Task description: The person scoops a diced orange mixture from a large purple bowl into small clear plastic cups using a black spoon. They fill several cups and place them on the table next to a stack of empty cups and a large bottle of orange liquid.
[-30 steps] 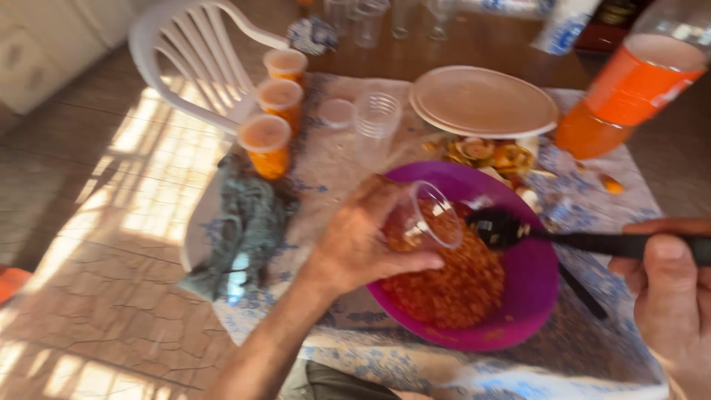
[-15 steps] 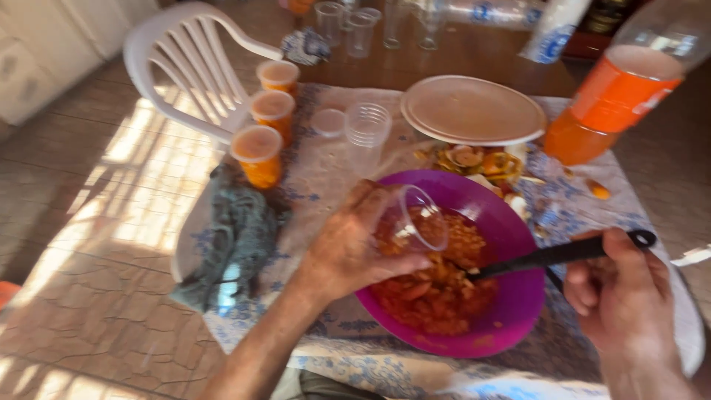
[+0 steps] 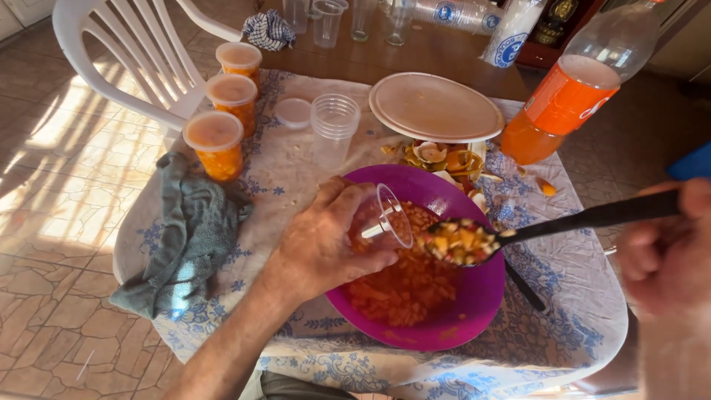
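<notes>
Purple bowl (image 3: 474,311) sits near the front of the table (image 3: 563,326), half full of chopped orange fruit salad (image 3: 400,285); over it the left hand (image 3: 329,244) is wrapped around a clear plastic cup (image 3: 385,215), tipped on its side with the mouth facing right; from the right comes a dark ladle (image 3: 518,233), its scoop heaped with fruit and just beside the cup's rim; the right hand (image 3: 666,252) is closed on the handle's end, blurred at the frame's edge; the hands stay well apart. Far left, three filled cups (image 3: 215,144) with lids stand in a row, by a white chair (image 3: 126,52); a loose lid (image 3: 293,112) and a stack of empty cups (image 3: 335,122) stand between them and a cream plate (image 3: 435,107); fruit peels (image 3: 444,159) lie just beyond the bowl; an orange soda bottle (image 3: 563,96) stands far right; a grey-green cloth (image 3: 185,237) hangs over the table's left edge.
</notes>
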